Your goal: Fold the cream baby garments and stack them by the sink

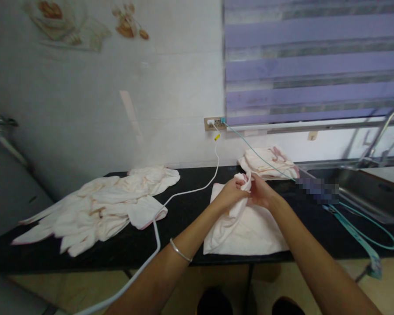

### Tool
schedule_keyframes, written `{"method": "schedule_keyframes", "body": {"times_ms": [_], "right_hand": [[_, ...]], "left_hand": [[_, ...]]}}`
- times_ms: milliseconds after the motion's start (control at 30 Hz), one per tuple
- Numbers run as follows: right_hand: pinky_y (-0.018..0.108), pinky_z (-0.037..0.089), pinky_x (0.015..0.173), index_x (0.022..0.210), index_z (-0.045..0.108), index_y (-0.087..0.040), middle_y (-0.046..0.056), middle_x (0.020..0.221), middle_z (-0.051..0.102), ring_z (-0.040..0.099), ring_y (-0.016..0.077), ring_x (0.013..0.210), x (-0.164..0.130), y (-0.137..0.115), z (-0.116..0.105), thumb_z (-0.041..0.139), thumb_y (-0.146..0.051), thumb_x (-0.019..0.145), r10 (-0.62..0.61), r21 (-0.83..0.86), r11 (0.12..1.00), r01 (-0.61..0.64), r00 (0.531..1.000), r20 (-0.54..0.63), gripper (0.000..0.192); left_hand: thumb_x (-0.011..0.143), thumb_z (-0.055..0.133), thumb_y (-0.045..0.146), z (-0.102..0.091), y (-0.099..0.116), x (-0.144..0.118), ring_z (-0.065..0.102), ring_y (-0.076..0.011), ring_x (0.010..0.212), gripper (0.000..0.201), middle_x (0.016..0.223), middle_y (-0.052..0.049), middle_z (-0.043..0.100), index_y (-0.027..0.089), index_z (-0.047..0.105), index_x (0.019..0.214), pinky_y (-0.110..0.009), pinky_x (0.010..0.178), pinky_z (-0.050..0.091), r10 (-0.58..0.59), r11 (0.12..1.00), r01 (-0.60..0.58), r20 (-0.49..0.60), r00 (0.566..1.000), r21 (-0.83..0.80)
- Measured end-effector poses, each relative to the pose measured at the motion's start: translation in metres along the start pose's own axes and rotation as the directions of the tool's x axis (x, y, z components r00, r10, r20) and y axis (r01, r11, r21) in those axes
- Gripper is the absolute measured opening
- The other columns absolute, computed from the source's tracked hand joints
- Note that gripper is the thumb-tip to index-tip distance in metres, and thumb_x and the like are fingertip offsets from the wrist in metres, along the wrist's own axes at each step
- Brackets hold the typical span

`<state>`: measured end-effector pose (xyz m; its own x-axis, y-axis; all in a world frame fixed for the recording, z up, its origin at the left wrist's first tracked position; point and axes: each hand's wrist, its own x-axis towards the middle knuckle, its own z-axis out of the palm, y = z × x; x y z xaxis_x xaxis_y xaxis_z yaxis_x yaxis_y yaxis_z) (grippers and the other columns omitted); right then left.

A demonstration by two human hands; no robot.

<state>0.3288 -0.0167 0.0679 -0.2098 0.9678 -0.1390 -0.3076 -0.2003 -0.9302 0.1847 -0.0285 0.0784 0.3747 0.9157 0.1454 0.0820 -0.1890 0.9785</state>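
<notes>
A white cloth (249, 232) lies partly flat on the black counter in front of me, its upper part bunched and lifted. My left hand (233, 192) is closed on the bunched fabric, with a silver bangle on that wrist. Beside it my right hand (261, 191) pinches the same cloth near its raised edge; some of its fingers are hidden. Just behind my hands rests a stack of folded cloths (265, 162) with pinkish edges. To the left spreads a loose, crumpled heap of white cloths (98, 210).
A white cable (184, 191) runs from the wall socket (214, 123) across the black counter (184, 227) and past my left arm. A teal cord (254, 151) leads to a blurred object (318, 190) with a teal strap (356, 238). At right is a metal sink (374, 192).
</notes>
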Motion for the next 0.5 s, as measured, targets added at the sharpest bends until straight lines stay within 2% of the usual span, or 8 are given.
{"method": "schedule_keyframes", "body": {"times_ms": [67, 133, 200, 267, 400, 500], "right_hand": [[0.038, 0.060, 0.069, 0.105, 0.062, -0.021, 0.007, 0.091, 0.075, 0.071, 0.0203, 0.072, -0.008, -0.017, -0.021, 0.040, -0.060, 0.097, 0.069, -0.030, 0.997, -0.071, 0.996, -0.059, 0.046], [0.034, 0.059, 0.068, 0.101, 0.062, -0.020, 0.007, 0.087, 0.074, 0.071, 0.0200, 0.073, -0.012, -0.027, -0.038, 0.048, -0.059, 0.095, 0.069, -0.055, 0.996, -0.073, 0.995, -0.076, 0.042], [0.030, 0.057, 0.063, 0.094, 0.062, -0.019, 0.005, 0.077, 0.071, 0.068, 0.0187, 0.067, -0.013, -0.029, -0.050, 0.061, -0.050, 0.089, 0.027, -0.120, 0.992, -0.038, 0.995, -0.094, 0.032], [0.026, 0.052, 0.054, 0.088, 0.060, -0.017, 0.003, 0.067, 0.066, 0.063, 0.0169, 0.059, -0.010, -0.028, -0.060, 0.073, -0.039, 0.080, -0.029, -0.263, 0.965, -0.015, 0.987, -0.160, 0.027], [0.024, 0.045, 0.047, 0.083, 0.060, -0.018, 0.001, 0.062, 0.061, 0.058, 0.0154, 0.056, 0.003, -0.027, -0.076, 0.078, -0.029, 0.072, -0.260, -0.656, 0.754, -0.021, 0.908, -0.327, 0.024], [0.026, 0.048, 0.053, 0.082, 0.063, -0.019, 0.002, 0.065, 0.064, 0.061, 0.0178, 0.064, 0.013, -0.030, -0.089, 0.075, -0.030, 0.074, -0.373, -0.756, 0.655, -0.008, 0.867, -0.332, 0.018]], "left_hand": [[0.065, 0.075, 0.010, 0.014, 0.000, 0.001, 0.061, -0.0142, 0.070, 0.031, 0.077, 0.001, 0.065, 0.016, 0.060, 0.091, -0.024, 0.066, 0.046, 0.032, 0.999, -0.030, 0.035, 0.999, -0.046], [0.067, 0.073, 0.010, 0.033, -0.002, 0.002, 0.062, -0.0154, 0.074, 0.029, 0.078, 0.001, 0.065, 0.017, 0.060, 0.092, -0.025, 0.068, 0.047, 0.081, 0.996, -0.080, 0.045, 0.996, -0.025], [0.068, 0.070, 0.010, 0.054, -0.004, 0.003, 0.064, -0.0178, 0.078, 0.029, 0.082, -0.001, 0.067, 0.017, 0.060, 0.094, -0.027, 0.070, 0.048, 0.114, 0.990, -0.118, 0.059, 0.992, 0.073], [0.067, 0.069, 0.010, 0.075, -0.006, 0.004, 0.065, -0.0216, 0.084, 0.034, 0.089, -0.005, 0.069, 0.017, 0.060, 0.099, -0.030, 0.072, 0.049, 0.123, 0.968, -0.140, 0.091, 0.988, 0.210], [0.067, 0.074, 0.018, 0.102, -0.003, -0.001, 0.067, -0.0287, 0.098, 0.057, 0.109, -0.013, 0.070, 0.014, 0.056, 0.121, -0.036, 0.080, 0.052, 0.116, 0.921, -0.172, 0.177, 0.977, 0.349], [0.076, 0.075, 0.035, 0.104, 0.002, -0.015, 0.065, -0.0335, 0.113, 0.068, 0.125, -0.018, 0.066, 0.012, 0.050, 0.136, -0.042, 0.095, 0.052, 0.141, 0.862, -0.279, 0.329, 0.934, 0.423]]}}
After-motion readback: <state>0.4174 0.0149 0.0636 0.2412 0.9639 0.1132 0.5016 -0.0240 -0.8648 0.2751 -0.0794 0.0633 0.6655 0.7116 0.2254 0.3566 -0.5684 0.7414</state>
